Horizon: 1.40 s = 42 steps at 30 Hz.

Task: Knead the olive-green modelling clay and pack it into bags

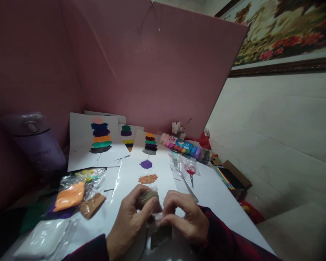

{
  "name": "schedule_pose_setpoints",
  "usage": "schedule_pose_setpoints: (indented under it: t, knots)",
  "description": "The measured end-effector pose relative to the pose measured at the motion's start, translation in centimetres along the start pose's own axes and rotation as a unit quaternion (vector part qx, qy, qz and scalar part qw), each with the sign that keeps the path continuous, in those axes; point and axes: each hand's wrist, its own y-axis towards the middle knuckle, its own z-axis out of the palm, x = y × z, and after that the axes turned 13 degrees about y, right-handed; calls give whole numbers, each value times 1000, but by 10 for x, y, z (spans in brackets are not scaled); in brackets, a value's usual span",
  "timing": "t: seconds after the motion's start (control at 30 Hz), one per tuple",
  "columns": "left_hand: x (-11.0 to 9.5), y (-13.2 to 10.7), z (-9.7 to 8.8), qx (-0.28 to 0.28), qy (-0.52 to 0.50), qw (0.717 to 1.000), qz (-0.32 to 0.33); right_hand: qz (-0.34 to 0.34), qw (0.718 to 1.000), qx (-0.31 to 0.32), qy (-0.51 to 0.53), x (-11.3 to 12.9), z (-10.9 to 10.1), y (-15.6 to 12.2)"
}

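Near the front of the white table, my left hand [129,215] is closed around a small clear plastic packet [149,195] with dull olive-green clay in it. My right hand [187,217] pinches the clear plastic at the packet's right side, thumb against fingers. Below my hands lies a dark, blurred flat piece [161,236] whose kind I cannot make out. Just beyond them is a paper sheet [164,170] with coloured bands, a purple blob and an orange-brown patch. A fork [185,179] rests to the right of that sheet.
Clay bags in orange [70,196], brown [92,205] and white [42,237] lie at left, before a purple bottle [40,145]. Another painted sheet [80,141] leans behind. Red scissors [191,172], a multicoloured clay pack [184,146] and an open box [233,175] are at right.
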Motion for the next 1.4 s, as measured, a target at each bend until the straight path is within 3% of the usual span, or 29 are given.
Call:
schedule_pose_setpoints:
  t: [0.1, 0.3, 0.47, 0.63, 0.7, 0.87, 1.0, 1.07, 1.17, 1.3, 1.4]
  knots:
    - [-2, -2, 4, 47, -36, 998, -24, -64, 997, -34, -28, -2, 4, -4]
    - [-3, -3, 3, 92, -25, 995, -33, -61, 993, -98, 35, -1, 7, -2]
    - [4, -4, 4, 173, -91, 978, -71, -45, 990, -132, 5, -3, 7, 0]
    - [8, -3, 13, 130, -114, 983, -66, -45, 989, -139, 17, -6, 10, 0]
    - [5, -2, 12, 110, -122, 985, -57, -13, 992, -126, 25, -6, 8, 2]
    - [5, -1, 8, 144, -140, 979, 37, 143, 980, 2, 142, -7, 3, 6]
    - [18, -2, 11, 111, -100, 988, 29, 163, 975, -33, 148, -8, 2, 7]
    - [24, -3, 13, 110, -86, 990, -11, 170, 978, -76, 94, -6, -8, 11]
    - [26, -3, 13, 98, -31, 995, -8, 173, 974, -132, -60, -6, -41, 27]
    - [24, -3, 10, 116, 70, 990, 42, 158, 929, -174, -286, -22, -91, 59]
    - [24, -2, 10, 126, 93, 986, 63, 153, 919, -192, -309, -45, -114, 81]
